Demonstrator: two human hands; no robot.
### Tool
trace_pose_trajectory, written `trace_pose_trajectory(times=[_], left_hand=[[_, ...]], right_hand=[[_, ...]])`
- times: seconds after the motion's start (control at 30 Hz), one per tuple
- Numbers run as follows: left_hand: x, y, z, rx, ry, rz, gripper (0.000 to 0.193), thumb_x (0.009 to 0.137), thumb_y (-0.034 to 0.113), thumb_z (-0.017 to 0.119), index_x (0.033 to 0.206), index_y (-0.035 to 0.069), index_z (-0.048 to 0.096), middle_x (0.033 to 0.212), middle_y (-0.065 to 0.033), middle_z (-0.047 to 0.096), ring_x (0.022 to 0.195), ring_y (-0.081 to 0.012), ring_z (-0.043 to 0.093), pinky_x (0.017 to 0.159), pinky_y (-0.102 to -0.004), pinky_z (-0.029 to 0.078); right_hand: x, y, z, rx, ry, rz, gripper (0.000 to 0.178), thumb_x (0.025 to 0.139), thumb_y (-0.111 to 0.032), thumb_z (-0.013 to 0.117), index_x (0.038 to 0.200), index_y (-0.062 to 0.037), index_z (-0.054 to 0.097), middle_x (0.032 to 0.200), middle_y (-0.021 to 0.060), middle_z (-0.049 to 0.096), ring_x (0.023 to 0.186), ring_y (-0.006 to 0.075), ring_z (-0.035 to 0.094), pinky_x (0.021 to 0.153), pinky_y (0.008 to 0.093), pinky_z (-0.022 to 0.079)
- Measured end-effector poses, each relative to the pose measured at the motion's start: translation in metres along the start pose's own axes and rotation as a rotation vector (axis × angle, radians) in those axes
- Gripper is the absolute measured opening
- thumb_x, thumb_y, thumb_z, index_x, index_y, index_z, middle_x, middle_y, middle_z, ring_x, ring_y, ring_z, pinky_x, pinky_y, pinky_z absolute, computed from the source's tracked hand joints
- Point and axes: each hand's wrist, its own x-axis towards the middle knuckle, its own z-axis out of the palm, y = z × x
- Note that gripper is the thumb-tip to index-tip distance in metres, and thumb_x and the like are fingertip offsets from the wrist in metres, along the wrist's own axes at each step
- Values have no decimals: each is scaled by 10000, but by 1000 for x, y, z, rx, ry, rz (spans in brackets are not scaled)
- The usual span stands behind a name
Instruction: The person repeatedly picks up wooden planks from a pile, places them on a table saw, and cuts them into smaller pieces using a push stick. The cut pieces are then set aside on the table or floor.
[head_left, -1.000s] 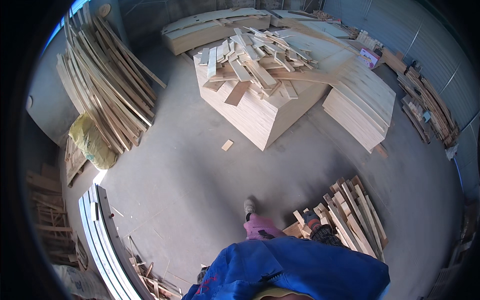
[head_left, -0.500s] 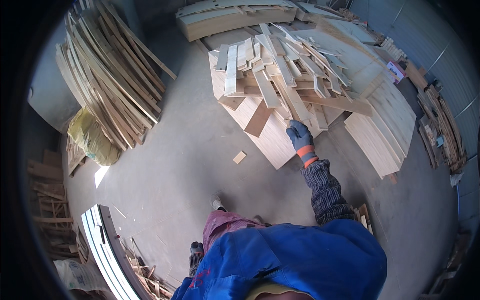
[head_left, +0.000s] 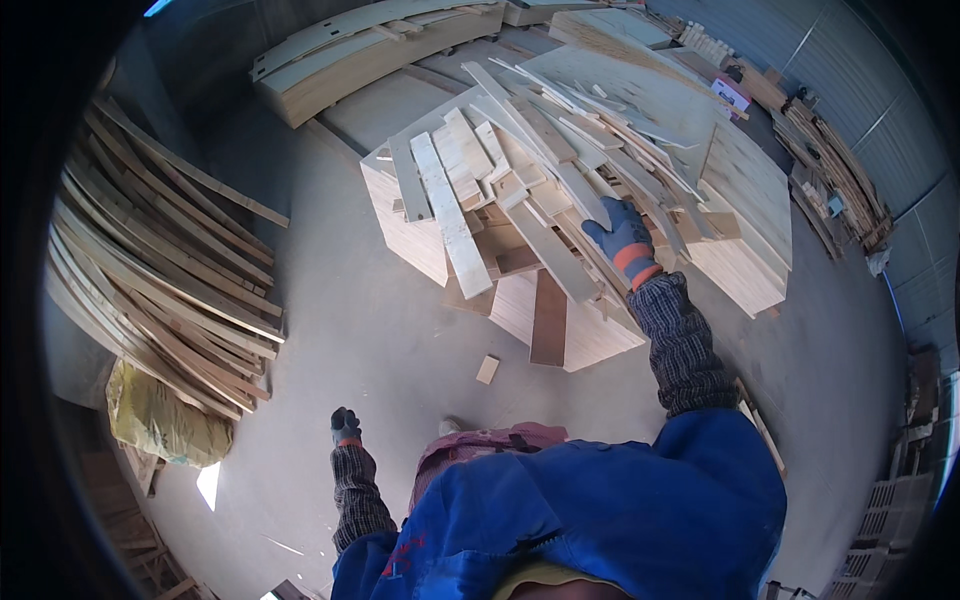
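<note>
Over the heap of loose wooden boards (head_left: 545, 235), my right hand (head_left: 622, 240), in a grey glove with an orange cuff, is closed on the near end of a pale wooden board (head_left: 578, 190). Other boards and thin strips lie crisscross around it, some jutting past the edge of the stack below. A darker brown board (head_left: 548, 318) leans down its near side. My left hand (head_left: 345, 425), gloved alike, hangs low over the floor at the left. Its fingers are curled, with nothing seen in them.
Long curved boards (head_left: 175, 270) lean at the left, above a yellowish sack (head_left: 165, 420). A small wood block (head_left: 488, 369) lies on the concrete floor (head_left: 400, 330). Behind stands a long panel stack (head_left: 370, 60). Timber (head_left: 835, 170) lies along the right wall.
My view has turned and moved closer to the heap. My right hand has reached further over the boards. My left hand has come up and forward from beside my body.
</note>
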Motion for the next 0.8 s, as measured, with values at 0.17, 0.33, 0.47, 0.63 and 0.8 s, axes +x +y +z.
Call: trace_pose_trajectory(times=[0.17,0.33,0.47,0.63,0.8], left_hand=[[126,126,81,120,-173,254,408,854,217,615,1232,105,512,928,-27,594,738,-122,575,516,-240,417],[65,217,290,190,-331,368,443,849,277,627,1242,107,514,1044,-50,603,894,-174,605,708,-307,482],[66,231,381,232,-501,128,465,873,279,596,1285,107,465,1141,-92,591,976,-213,602,782,-353,503],[68,221,516,287,-728,-114,505,876,308,608,1311,139,416,1121,-75,594,955,-220,615,779,-379,508],[77,207,645,270,-922,-239,517,876,331,616,1303,153,385,1116,-76,571,1004,-246,590,795,-410,508]], right_hand=[[104,-27,57,-139,-110,153,752,750,-614,597,1285,-101,468,1301,192,464,1200,361,439,984,465,368],[199,14,93,-292,-177,397,824,729,-682,560,1296,-93,460,1323,190,454,1223,367,425,998,462,363],[242,28,157,-479,-243,464,861,739,-708,512,1325,-81,438,1307,199,473,1230,353,424,1014,449,341],[245,5,159,-458,-335,393,875,744,-714,492,1344,-83,409,1270,184,483,1194,347,431,975,467,351],[252,53,151,-359,-174,516,810,747,-690,520,1294,-95,454,1268,157,481,1193,332,425,986,476,338]])
